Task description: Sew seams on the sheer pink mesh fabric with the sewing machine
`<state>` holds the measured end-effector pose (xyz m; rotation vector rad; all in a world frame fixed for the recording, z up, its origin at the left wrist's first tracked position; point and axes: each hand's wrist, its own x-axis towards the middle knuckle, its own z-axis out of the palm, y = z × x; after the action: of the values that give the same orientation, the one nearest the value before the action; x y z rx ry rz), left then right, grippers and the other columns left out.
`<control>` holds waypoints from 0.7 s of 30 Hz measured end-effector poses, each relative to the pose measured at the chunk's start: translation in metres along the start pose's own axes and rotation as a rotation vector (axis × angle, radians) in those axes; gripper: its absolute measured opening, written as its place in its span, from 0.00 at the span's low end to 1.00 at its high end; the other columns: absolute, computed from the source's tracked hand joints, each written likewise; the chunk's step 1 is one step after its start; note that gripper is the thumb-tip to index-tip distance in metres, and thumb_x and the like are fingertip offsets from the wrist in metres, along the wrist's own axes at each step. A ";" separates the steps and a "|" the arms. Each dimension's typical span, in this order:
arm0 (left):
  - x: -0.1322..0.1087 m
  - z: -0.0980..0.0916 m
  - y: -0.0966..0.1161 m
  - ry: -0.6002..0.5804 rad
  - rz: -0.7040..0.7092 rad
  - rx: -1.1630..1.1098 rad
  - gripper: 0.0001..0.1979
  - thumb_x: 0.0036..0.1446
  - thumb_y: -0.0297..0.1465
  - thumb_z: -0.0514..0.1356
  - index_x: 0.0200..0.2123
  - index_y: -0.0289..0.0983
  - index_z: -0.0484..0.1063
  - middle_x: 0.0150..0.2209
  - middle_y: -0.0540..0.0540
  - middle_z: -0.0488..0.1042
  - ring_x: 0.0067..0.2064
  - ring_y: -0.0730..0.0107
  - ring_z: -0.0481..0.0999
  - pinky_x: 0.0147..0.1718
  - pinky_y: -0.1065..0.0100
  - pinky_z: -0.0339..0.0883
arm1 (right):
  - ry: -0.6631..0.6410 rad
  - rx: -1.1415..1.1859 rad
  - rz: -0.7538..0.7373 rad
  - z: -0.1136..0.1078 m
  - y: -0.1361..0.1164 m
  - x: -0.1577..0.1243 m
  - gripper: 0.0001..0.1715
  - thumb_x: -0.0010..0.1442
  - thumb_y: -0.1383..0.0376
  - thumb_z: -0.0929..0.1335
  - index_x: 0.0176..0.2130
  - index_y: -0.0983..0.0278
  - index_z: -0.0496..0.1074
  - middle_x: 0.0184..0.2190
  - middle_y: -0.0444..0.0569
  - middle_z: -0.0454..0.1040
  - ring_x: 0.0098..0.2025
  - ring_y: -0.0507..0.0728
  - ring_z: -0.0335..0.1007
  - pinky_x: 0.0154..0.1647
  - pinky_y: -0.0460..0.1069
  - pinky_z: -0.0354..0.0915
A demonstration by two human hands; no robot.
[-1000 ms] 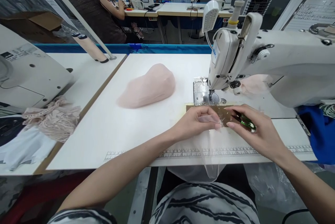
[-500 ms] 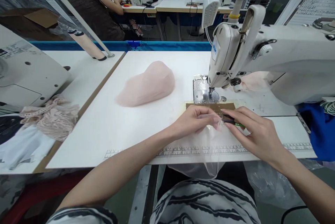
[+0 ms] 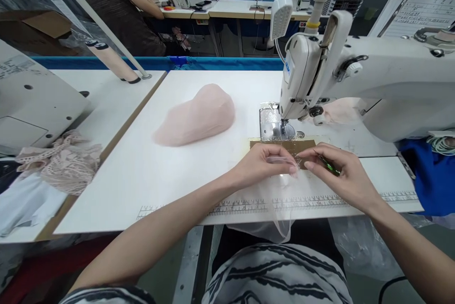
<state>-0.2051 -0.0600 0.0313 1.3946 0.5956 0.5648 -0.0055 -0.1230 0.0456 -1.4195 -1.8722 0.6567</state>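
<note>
My left hand (image 3: 261,164) pinches the edge of a sheer, pale mesh fabric (image 3: 275,230) between thumb and fingers. The fabric drapes over the front edge of the table onto my lap. Fine loose threads show at the pinched edge. In my right hand (image 3: 344,178) is a small green and black tool that looks like thread snips (image 3: 330,166), tucked in the curled fingers. Its thumb and fingertips are close together just right of the fabric edge; whether they hold a thread is too small to tell. Both hands are in front of the sewing machine's needle plate (image 3: 270,129).
A white sewing machine (image 3: 377,62) stands at the right. Folded pink mesh (image 3: 199,117) lies on the white table (image 3: 142,171). A brown strip (image 3: 309,145) is by the needle plate. Lace trim (image 3: 73,166) is heaped at left. A person (image 3: 117,15) sits beyond.
My right hand has drawn slightly away from the fabric edge, and the snips' dark blades have turned back into the palm. My left hand keeps its pinch. The view has shifted slightly.
</note>
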 end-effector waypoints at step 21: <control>-0.002 0.000 0.002 0.041 -0.071 0.052 0.11 0.53 0.38 0.64 0.33 0.36 0.77 0.34 0.45 0.79 0.23 0.78 0.69 0.22 0.73 0.59 | 0.072 -0.428 -0.302 0.004 0.009 -0.013 0.22 0.63 0.66 0.64 0.56 0.60 0.67 0.39 0.50 0.74 0.30 0.52 0.70 0.23 0.47 0.63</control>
<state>-0.2060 -0.0612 0.0332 1.4080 0.6939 0.5251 -0.0008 -0.1334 0.0333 -1.3453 -2.1946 0.0559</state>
